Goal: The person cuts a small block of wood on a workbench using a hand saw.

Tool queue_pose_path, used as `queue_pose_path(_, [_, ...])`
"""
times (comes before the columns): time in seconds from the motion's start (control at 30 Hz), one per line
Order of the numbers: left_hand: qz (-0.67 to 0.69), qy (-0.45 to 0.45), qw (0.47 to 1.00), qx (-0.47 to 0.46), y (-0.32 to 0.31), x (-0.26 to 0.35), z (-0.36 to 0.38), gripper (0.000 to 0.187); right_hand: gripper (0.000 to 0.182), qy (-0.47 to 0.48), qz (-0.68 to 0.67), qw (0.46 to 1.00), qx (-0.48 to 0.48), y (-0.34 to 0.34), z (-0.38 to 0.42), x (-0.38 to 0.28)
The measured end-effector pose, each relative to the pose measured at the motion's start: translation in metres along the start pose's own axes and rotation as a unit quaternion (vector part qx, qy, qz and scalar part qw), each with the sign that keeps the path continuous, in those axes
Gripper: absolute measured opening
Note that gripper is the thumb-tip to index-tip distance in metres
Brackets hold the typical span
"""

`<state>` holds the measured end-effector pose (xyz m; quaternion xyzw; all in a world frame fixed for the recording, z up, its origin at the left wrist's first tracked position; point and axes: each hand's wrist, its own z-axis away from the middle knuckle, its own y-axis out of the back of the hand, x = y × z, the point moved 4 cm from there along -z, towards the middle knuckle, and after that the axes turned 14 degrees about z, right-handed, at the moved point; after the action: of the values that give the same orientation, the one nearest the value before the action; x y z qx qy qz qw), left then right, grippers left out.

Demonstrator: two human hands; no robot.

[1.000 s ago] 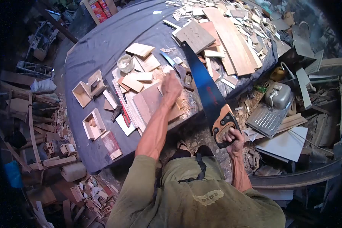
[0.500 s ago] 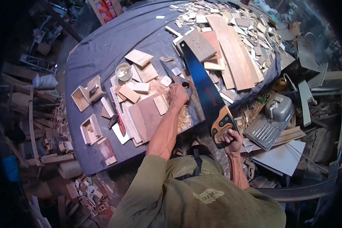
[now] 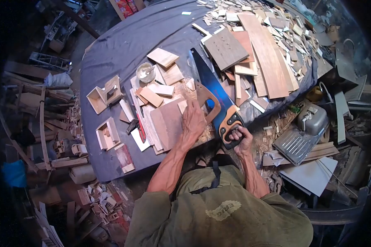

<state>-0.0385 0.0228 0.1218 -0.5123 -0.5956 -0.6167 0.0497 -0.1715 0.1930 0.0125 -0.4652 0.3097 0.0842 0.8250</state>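
My right hand (image 3: 241, 140) is closed around the black and orange handle of a large hand saw (image 3: 213, 82). Its blue blade points up and left over the table's near edge. My left hand (image 3: 193, 123) is over the brown boards, its fingers bent against a brown wooden saw handle (image 3: 202, 95). That handle overlaps the blue blade, which shows through its hole; its own blade cannot be made out. Under my left fingertips lies a pale wood block (image 3: 182, 106), partly covered. Left of the hand is a flat brown board (image 3: 167, 123).
The dark cloth-covered table (image 3: 115, 49) bears a glass jar (image 3: 146, 72), small open wooden boxes (image 3: 107, 133), a red-handled tool (image 3: 142, 127) and a long plank (image 3: 264, 57). Many offcuts lie at the back right. A metal sink (image 3: 313, 119) stands on the right.
The blue saw has moved left and nearer the brown saw handle. My left hand and that handle have come closer to my body. The camera view has shifted slightly.
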Motion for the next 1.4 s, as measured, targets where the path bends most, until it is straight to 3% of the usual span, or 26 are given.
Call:
queue_pose_path(0.13, [0.018, 0.013, 0.999, -0.027, -0.004, 0.001, 0.02, 0.033, 0.02, -0.03, -0.07, 0.997, 0.027, -0.009, -0.017, 0.017])
queue_pose_path(0.23, [0.016, 0.029, 0.998, -0.056, -0.007, -0.003, 0.031, 0.034, 0.024, -0.055, 0.076, 0.988, 0.126, -0.019, -0.006, 0.016])
queue_pose_path(0.27, [0.023, 0.021, 0.998, -0.056, -0.006, -0.004, 0.035, 0.035, 0.037, -0.035, 0.197, 0.962, 0.188, -0.003, -0.007, 0.019])
queue_pose_path(0.37, [0.04, 0.034, 0.996, -0.066, -0.004, -0.005, 0.044, 0.034, 0.049, -0.028, 0.411, 0.885, 0.214, 0.026, -0.012, 0.014])
queue_pose_path(0.4, [0.041, 0.03, 0.997, -0.066, -0.006, -0.007, 0.047, 0.034, 0.056, -0.058, 0.433, 0.873, 0.216, 0.022, -0.009, 0.009])
queue_pose_path(0.5, [0.045, 0.02, 0.997, -0.063, -0.01, -0.01, 0.051, 0.033, 0.056, -0.102, 0.302, 0.928, 0.193, -0.005, -0.001, 0.014])
queue_pose_path(0.53, [0.048, 0.02, 0.997, -0.064, -0.008, -0.008, 0.053, 0.033, 0.07, -0.122, 0.36, 0.907, 0.18, 0.019, -0.017, 0.027])
queue_pose_path(0.6, [0.056, 0.021, 0.996, -0.067, -0.007, -0.006, 0.055, 0.03, 0.081, -0.14, 0.561, 0.795, 0.182, 0.049, -0.044, 0.02])
queue_pose_path(0.63, [0.059, 0.024, 0.996, -0.068, -0.006, -0.006, 0.056, 0.027, 0.086, -0.116, 0.71, 0.67, 0.183, 0.023, -0.03, 0.003])
queue_pose_path(0.67, [0.063, 0.027, 0.995, -0.071, -0.005, -0.008, 0.059, 0.025, 0.091, -0.099, 0.83, 0.513, 0.197, -0.008, -0.014, -0.016])
queue_pose_path(0.77, [0.069, 0.025, 0.995, -0.066, -0.007, -0.015, 0.064, 0.028, 0.082, -0.043, 0.78, 0.607, 0.143, -0.055, 0.024, -0.045])
queue_pose_path(0.8, [0.076, 0.029, 0.994, -0.068, -0.009, -0.013, 0.065, 0.028, 0.07, -0.036, 0.698, 0.707, 0.106, -0.06, 0.029, -0.036])
queue_pose_path(0.9, [0.093, 0.031, 0.993, -0.072, -0.01, -0.005, 0.07, 0.028, 0.053, 0.013, 0.479, 0.876, 0.062, -0.081, 0.028, 0.009])
queue_pose_path(0.93, [0.099, 0.024, 0.992, -0.07, -0.01, -0.002, 0.072, 0.028, 0.036, 0.014, 0.357, 0.933, 0.047, -0.094, 0.03, 0.017])
queue_pose_path(1.03, [0.149, 0.014, 0.986, -0.076, -0.014, -0.007, 0.078, 0.027, 0.023, 0.032, 0.146, 0.988, 0.05, -0.097, 0.025, 0.027])
queue_pose_path(1.07, [0.169, 0.006, 0.982, -0.086, -0.015, -0.011, 0.079, 0.028, 0.022, 0.042, 0.09, 0.995, 0.002, -0.09, 0.021, 0.029])
queue_pose_path(1.2, [0.243, 0.003, 0.954, -0.174, 0.007, -0.033, 0.068, 0.035, 0.026, 0.098, 0.07, 0.992, -0.034, -0.057, 0.025, 0.027])
queue_pose_path(1.23, [0.188, -0.026, 0.972, -0.136, 0.015, -0.043, 0.061, 0.04, 0.03, 0.154, 0.188, 0.97, 0.029, -0.06, 0.033, 0.023])
queue_pose_path(1.3, [0.073, -0.081, 0.992, -0.062, 0.023, -0.065, 0.05, 0.05, 0.04, 0.252, 0.408, 0.864, 0.156, -0.07, 0.053, 0.017])
queue_pose_path(1.33, [0.064, -0.078, 0.993, -0.063, 0.024, -0.072, 0.045, 0.055, 0.047, 0.287, 0.53, 0.789, 0.118, -0.069, 0.055, 0.017])
queue_pose_path(1.4, [0.044, -0.074, 0.994, -0.063, 0.024, -0.082, 0.035, 0.065, 0.062, 0.388, 0.713, 0.579, 0.072, -0.068, 0.062, 0.018])
